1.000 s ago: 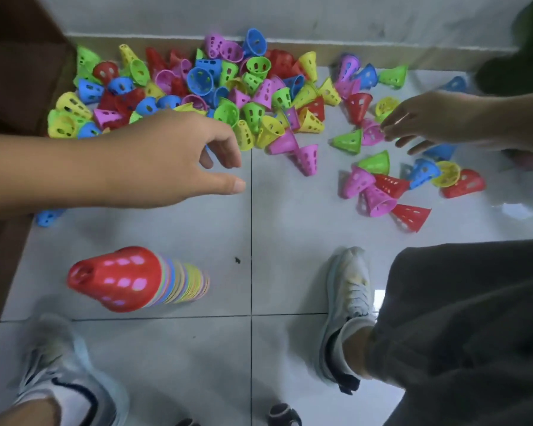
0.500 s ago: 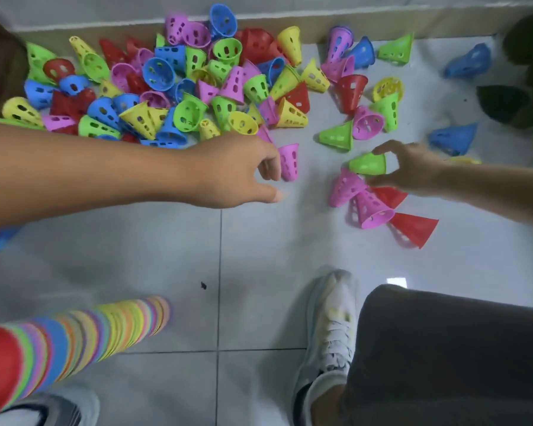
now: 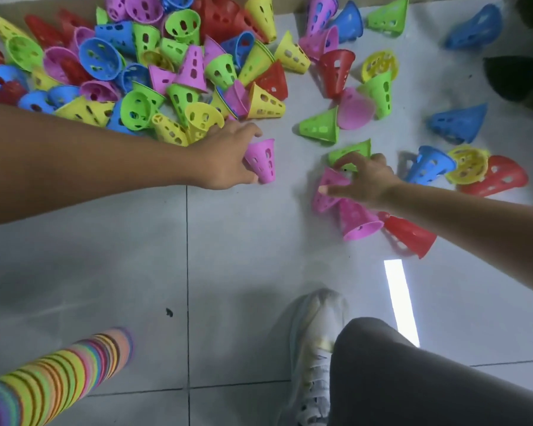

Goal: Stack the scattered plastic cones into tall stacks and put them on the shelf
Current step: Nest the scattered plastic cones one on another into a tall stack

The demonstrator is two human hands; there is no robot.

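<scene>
My left hand (image 3: pixel 225 162) grips a pink cone (image 3: pixel 262 159) by its wall on the floor (image 3: pixel 243 241); my right hand (image 3: pixel 362 181) pinches another pink cone (image 3: pixel 328 189). They look light, stiff, slick; rims suit grasping.

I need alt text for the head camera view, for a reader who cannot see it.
A person's left hand grips a pink perforated plastic cone on the grey tiled floor while the right hand touches another pink plastic cone, beside a heap of scattered multicoloured plastic cones; a tall multicoloured cone stack lies lower left.
</scene>
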